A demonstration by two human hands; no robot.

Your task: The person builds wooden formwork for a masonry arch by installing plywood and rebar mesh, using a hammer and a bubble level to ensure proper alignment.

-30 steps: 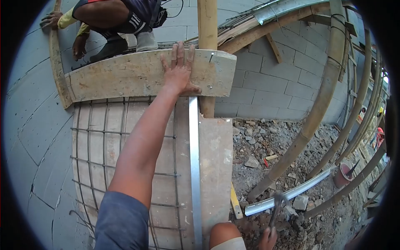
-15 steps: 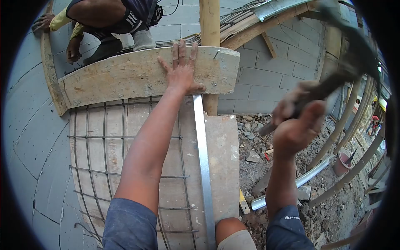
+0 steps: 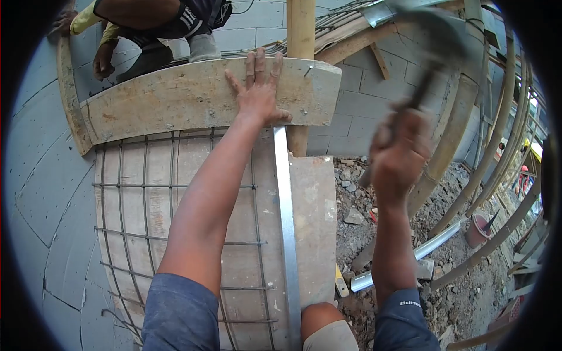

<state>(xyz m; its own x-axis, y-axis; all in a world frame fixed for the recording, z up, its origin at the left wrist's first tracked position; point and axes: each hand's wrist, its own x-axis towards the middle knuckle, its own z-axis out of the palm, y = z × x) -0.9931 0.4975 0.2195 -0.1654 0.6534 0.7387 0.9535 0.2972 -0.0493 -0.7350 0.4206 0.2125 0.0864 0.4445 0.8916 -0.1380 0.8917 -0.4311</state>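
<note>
My left hand (image 3: 259, 99) lies flat with fingers spread on the wooden plank (image 3: 175, 99), its fingertips at the upper edge. The thumb points right, just above the top of a shiny metal strip (image 3: 285, 199). In my right hand (image 3: 401, 146) is a hammer (image 3: 430, 82), gripped by its dark handle and raised to the right of the plank. Motion blurs the hammer's head. A nail (image 3: 308, 71) sticks out of the plank near its right end, with a second nail (image 3: 304, 111) lower down. Behind the plank stands a wooden post (image 3: 301, 29).
Steel mesh (image 3: 172, 186) lies over a plywood panel (image 3: 313, 234) below the plank. At the upper left another person (image 3: 140, 14) crouches behind the plank, a hand near an upright board (image 3: 69, 99). Rubble, a bucket (image 3: 479, 229) and bamboo poles (image 3: 451, 134) are at right.
My right hand has swung the hammer up and leftward, turning its handle more upright. My left hand stays on the plank. The view has shifted slightly.
</note>
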